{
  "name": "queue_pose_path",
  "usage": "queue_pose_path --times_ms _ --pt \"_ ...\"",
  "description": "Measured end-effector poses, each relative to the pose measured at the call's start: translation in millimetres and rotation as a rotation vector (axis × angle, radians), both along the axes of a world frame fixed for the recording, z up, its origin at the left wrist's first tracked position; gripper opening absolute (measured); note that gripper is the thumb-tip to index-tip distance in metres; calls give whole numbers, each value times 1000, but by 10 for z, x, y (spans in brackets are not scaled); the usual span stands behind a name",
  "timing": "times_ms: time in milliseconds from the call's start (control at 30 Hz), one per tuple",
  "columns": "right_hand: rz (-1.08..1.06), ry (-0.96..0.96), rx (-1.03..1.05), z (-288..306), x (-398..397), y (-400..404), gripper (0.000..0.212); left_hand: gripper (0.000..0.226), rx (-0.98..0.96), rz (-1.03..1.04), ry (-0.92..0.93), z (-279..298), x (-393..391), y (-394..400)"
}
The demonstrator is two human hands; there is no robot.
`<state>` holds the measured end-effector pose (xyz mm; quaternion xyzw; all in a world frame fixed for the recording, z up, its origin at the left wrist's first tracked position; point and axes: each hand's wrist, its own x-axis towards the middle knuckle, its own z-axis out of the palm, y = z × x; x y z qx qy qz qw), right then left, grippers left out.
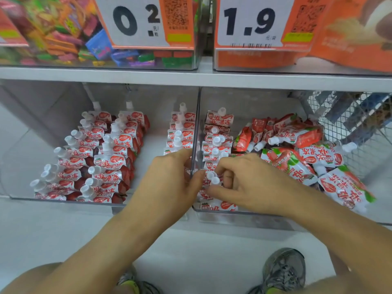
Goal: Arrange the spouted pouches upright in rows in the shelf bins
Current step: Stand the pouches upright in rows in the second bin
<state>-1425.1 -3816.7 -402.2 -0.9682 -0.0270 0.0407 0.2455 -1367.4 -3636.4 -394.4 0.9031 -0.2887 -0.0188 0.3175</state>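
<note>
Hands [206, 179] on upright red-and-white, white-capped spouted pouches [212, 179].

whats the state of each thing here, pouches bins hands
left bin: two upright pouch rows at left, one at right, gap between
right bin: one upright row at left wall
loose pouches: lying jumbled at right of the right bin
left hand: fingers curled at the divider, on a pouch
right hand: fingers pinch front pouch of row
</note>
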Motion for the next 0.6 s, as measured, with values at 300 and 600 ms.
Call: queue_pose_path --times_ms 300,600 --pt "-95 36 33 -75 393 -461 68 7 6 14 -9 23 -12 -4" --pt "-119 -61 -331 -181 664 -178 67 14 15 4 -3 23 -12 2"
